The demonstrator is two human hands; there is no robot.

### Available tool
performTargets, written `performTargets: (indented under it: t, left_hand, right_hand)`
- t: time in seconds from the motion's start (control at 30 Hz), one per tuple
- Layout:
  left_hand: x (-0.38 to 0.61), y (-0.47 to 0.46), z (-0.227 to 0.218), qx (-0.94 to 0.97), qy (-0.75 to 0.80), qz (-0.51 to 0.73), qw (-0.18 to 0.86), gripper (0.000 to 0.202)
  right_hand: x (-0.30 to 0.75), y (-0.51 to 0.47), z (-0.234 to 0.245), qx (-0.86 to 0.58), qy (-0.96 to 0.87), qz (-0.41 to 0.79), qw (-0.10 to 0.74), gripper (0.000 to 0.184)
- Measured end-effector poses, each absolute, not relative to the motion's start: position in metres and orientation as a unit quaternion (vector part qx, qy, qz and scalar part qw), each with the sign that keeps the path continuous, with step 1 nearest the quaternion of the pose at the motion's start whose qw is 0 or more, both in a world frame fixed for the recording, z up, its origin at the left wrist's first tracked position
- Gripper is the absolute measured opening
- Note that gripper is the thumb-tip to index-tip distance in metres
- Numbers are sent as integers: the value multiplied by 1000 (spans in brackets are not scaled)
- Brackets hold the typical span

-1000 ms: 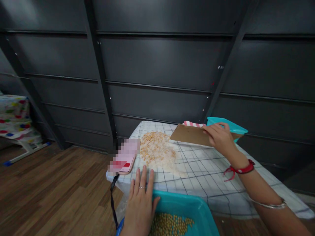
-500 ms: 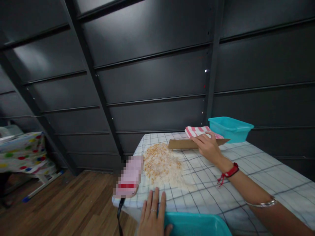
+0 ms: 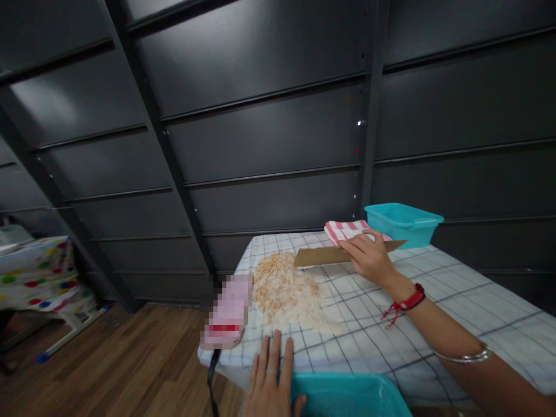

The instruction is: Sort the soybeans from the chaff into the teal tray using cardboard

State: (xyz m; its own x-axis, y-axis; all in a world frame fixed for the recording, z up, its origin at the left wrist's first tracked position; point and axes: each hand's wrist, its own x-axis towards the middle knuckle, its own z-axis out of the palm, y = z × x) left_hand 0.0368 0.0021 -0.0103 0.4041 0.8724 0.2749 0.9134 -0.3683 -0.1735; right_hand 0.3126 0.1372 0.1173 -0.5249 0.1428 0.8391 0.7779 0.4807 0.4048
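My right hand (image 3: 372, 260) grips a long strip of brown cardboard (image 3: 319, 256) by its upper edge, fingers closed on it. The strip's left end stands at the right edge of a spread pile of white rice grains (image 3: 310, 310) mixed with yellow kernels (image 3: 273, 272). My left hand (image 3: 270, 376) lies with its fingers stretched out at the table's near edge, below the pile. Beside its thumb is a turquoise tub (image 3: 343, 382), cut off by the bottom of the view.
A second turquoise tub (image 3: 403, 223) and a folded pink-striped cloth (image 3: 343, 230) sit at the back of the checked tablecloth (image 3: 365, 324). A blurred pink object (image 3: 228, 310) with a black strap lies at the left edge. A dark panelled wall (image 3: 269, 145) rises behind.
The cardboard strip has shifted slightly and tilted, its left end now a little lower and its right end raised. My left hand keeps its place.
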Motion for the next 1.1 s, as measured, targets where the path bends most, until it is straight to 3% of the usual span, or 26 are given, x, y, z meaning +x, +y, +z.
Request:
performTargets:
  t: [0.47, 0.73, 1.1]
  left_hand:
    - [43, -2, -9, -822, -542, -72, 159, 64]
    - [51, -6, -7, -794, -569, -76, 199, 63]
    - [37, -6, -6, -817, -525, -94, 219, 60]
  right_hand:
    - [326, 119, 135, -276, -776, -403, 398, 20]
    - [319, 100, 144, -298, -797, -408, 333, 22]
    - [316, 72, 137, -362, -756, -453, 303, 16]
